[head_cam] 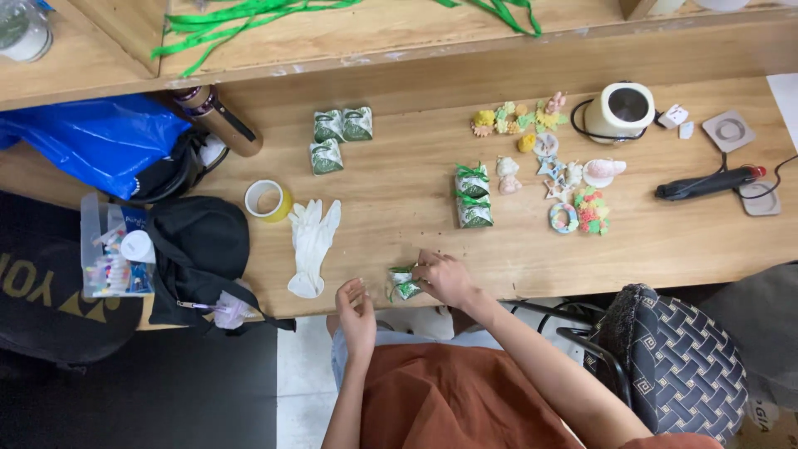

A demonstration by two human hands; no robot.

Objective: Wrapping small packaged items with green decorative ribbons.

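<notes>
The desk is wooden and runs the full width of the view, with a raised shelf along its far edge carrying green ribbon. A blue bag lies at the far left, a black bag at the near left, beside a clear box of small items. A patterned chair stands near right, off the desk.

A white glove lies flat left of centre, a tape roll just beside its far end. A cream pot stands far right, a black tool with cord to its right. Three green pouches sit far of centre; two tied pouches lie mid-desk. Small coloured ornaments are scattered between those and the pot.

My right hand rests at the near edge, fingers closed on a small pouch with a green ribbon, which lies on the desk at centre near. My left hand hangs just left of the pouch, past the desk edge, fingers loosely curled, holding nothing and not touching it.
</notes>
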